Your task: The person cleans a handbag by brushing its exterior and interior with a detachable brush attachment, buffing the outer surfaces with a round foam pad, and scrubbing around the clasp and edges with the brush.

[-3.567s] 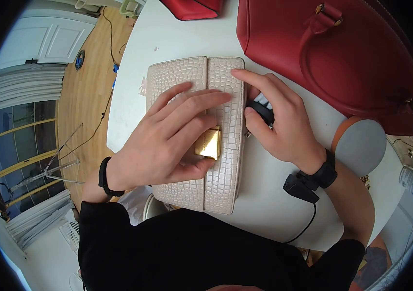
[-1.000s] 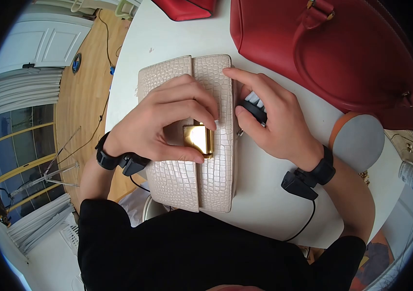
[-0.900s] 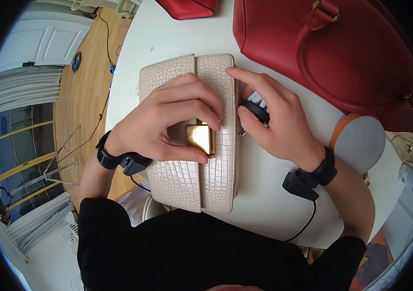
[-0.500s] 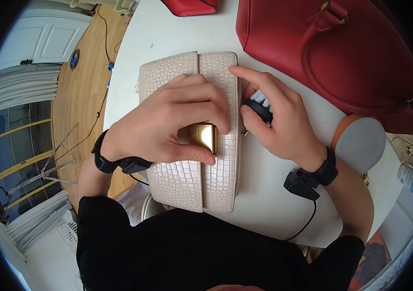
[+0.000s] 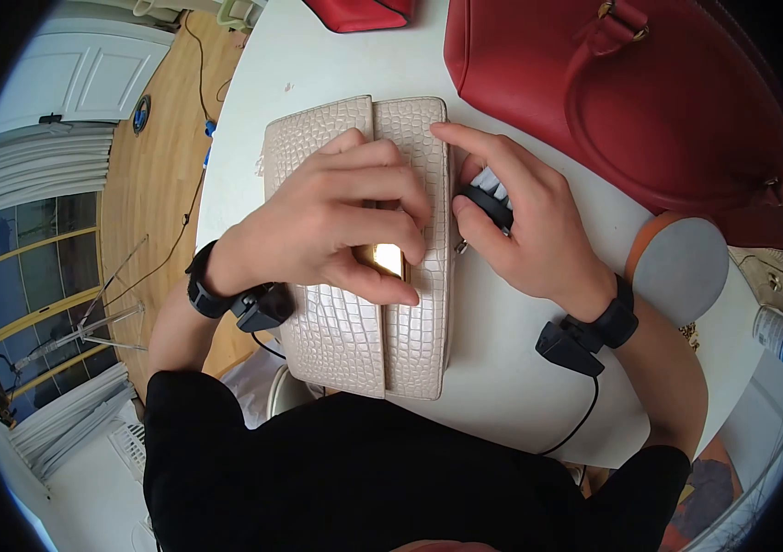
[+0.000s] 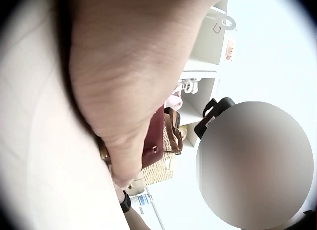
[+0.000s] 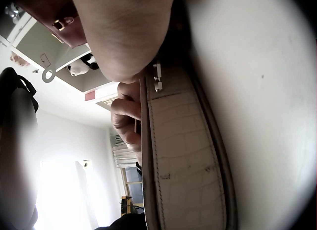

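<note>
A beige crocodile-embossed handbag [image 5: 336, 354] lies flat on the white table, its flap folded over the front. My left hand [image 5: 327, 216] bends over the flap, with thumb and fingers gripping the gold clasp [image 5: 388, 260], which they partly cover. At the bag's right edge, my right hand [image 5: 543, 225] holds a black brush [image 5: 487, 206] with white bristles. The right index fingertip rests on the bag's upper right corner. In the right wrist view the bag's side panel [image 7: 185, 155] shows dark scuffs and a small metal fitting [image 7: 158, 77] near the hand.
A large red handbag [image 5: 630, 120] fills the table's upper right, and a smaller red item [image 5: 359, 13] lies at the far edge. Beside my right wrist is a round grey pad with an orange side [image 5: 681, 267]. A spray can [image 5: 782, 339] stands near the right edge.
My left hand, earlier spread over the flap beside the clasp, has curled and drawn its thumb and fingers in around it. The right hand still holds the brush, almost in place.
</note>
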Motion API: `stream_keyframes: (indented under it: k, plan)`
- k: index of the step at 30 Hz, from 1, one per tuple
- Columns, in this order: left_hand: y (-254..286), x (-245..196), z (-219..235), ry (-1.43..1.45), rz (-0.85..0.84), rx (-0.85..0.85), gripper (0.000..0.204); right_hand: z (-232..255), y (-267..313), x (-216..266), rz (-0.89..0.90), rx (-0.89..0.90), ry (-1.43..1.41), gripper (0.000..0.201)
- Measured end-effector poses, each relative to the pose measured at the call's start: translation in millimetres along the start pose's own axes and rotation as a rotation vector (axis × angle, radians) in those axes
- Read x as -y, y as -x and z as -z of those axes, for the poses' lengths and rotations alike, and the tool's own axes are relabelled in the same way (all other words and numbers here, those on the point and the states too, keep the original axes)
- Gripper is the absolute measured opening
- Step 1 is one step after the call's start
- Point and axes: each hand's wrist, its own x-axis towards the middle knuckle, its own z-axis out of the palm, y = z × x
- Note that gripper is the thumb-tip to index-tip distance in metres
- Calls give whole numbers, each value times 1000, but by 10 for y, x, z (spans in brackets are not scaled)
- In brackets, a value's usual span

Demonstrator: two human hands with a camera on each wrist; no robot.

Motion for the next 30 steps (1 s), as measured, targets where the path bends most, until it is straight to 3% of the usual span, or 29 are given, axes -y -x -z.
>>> stream_keyframes:
  k: [20, 30]
  plan:
    - [-100, -21, -112, -61, 6, -22, 40, -7, -16, -20, 9, -9, 9, 54]
    - [-222, -11, -196, -89, -123, -58, 45, -12, 6, -38, 3, -17, 3, 53]
